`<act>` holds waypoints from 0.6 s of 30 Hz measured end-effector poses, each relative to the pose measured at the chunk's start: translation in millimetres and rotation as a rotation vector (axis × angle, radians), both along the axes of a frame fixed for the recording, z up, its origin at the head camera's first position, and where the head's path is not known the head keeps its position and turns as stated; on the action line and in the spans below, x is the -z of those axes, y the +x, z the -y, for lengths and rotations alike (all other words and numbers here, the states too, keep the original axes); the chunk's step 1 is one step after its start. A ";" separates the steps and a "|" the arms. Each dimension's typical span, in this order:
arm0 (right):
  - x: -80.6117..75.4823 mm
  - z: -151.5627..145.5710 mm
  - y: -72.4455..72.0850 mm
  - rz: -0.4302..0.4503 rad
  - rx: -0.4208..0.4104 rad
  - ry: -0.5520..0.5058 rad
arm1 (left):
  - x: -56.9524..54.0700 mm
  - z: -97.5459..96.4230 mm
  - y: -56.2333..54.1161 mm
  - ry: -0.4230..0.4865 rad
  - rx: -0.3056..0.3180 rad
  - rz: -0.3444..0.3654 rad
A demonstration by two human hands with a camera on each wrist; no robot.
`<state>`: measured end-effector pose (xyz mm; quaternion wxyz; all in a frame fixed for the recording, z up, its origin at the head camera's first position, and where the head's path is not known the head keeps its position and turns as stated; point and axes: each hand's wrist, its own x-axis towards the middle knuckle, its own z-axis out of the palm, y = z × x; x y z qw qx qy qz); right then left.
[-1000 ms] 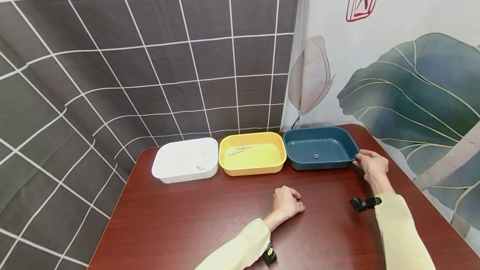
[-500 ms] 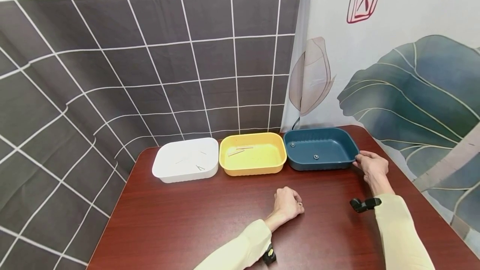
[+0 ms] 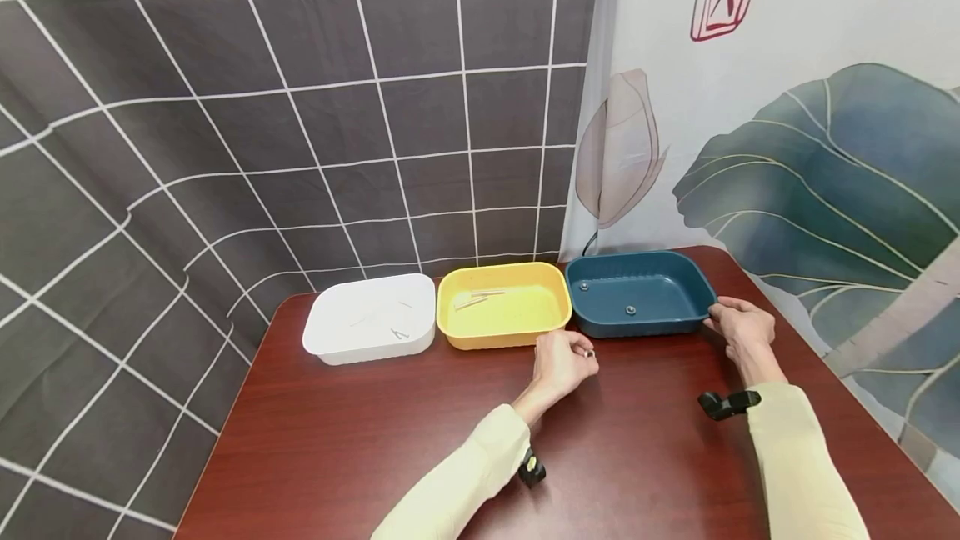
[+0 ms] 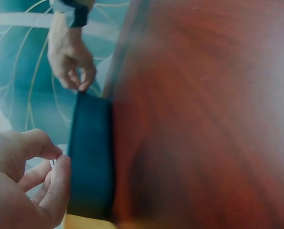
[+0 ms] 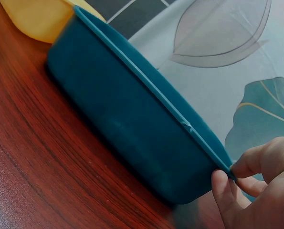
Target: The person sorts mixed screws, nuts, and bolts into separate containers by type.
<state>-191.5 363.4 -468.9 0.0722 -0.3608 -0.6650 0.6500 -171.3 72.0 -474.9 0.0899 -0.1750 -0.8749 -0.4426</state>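
Note:
My left hand [image 3: 561,363] is just in front of the gap between the yellow bin [image 3: 504,340] and the dark blue bin [image 3: 641,328]. Its thumb and forefinger pinch a small shiny metal piece [image 4: 52,163], mostly hidden by the fingertips. With thumb and fingers, my right hand [image 3: 742,328] grips the blue bin's right front corner by the rim. Two small round metal parts, which look like nuts [image 3: 631,310], lie apart inside the blue bin.
A white bin [image 3: 375,352] stands left of the yellow one and holds several thin small pieces [image 3: 400,333]. Copper-coloured sticks [image 3: 471,302] lie in the yellow bin. The bins line the back of the reddish-brown table [image 3: 375,440], before hanging cloths.
My left hand has moved forward and slightly left, from the middle of the table up to the bins. The right hand keeps its grip on the blue bin's corner.

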 end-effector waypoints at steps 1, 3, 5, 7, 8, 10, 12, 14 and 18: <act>-0.3 0.3 -0.4 0.001 0.001 0.001 | -3.4 0.1 -2.8 0.007 0.000 -0.004; -0.1 0.6 -1.0 -0.003 0.000 0.006 | -8.8 -0.7 -8.2 0.007 -0.001 -0.013; 0.8 0.4 -0.5 -0.010 0.001 0.001 | -12.9 -3.0 -12.9 0.004 -0.005 -0.019; 2.2 -0.2 0.0 -0.023 -0.005 -0.005 | -16.2 -5.5 -16.8 0.009 -0.014 -0.021; 3.0 -0.6 0.2 -0.024 -0.008 -0.004 | -17.9 -6.8 -18.7 0.012 -0.018 -0.021; 4.2 -0.9 0.9 -0.020 -0.017 0.004 | -21.6 -9.3 -22.0 0.022 -0.026 -0.010; 4.7 -1.1 1.5 -0.015 -0.025 0.015 | -25.4 -11.8 -25.2 0.037 -0.033 0.007; 4.9 -1.2 1.7 -0.012 -0.029 0.025 | -29.6 -14.7 -28.9 0.054 -0.040 0.027; 4.2 -1.5 1.1 -0.026 -0.024 0.022 | -37.5 -21.4 -36.8 0.084 -0.054 0.037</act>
